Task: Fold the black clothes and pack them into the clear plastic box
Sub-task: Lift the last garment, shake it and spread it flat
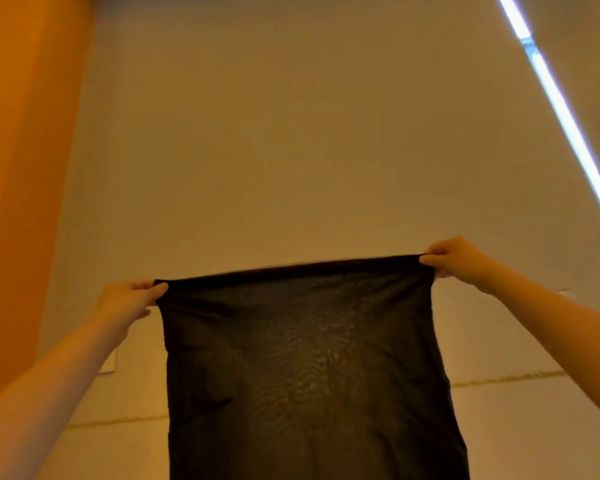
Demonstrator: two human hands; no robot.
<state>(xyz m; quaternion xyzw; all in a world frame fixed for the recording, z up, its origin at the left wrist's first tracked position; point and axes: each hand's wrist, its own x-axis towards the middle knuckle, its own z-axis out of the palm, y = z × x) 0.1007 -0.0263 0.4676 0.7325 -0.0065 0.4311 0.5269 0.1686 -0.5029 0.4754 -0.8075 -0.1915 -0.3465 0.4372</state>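
A thin, sheer black garment [309, 368] hangs stretched out in the air in front of me, its top edge pulled taut and slanting up to the right. My left hand [129, 301] pinches the top left corner. My right hand [454, 259] pinches the top right corner, a little higher. The cloth's lower part runs out of the frame at the bottom. The clear plastic box is not in view.
The camera looks up at a plain beige wall [291, 133]. An orange wall panel [25, 168] fills the left side. A bright light strip [555, 98] slants across the upper right. A white wall plate [110, 363] sits behind my left forearm.
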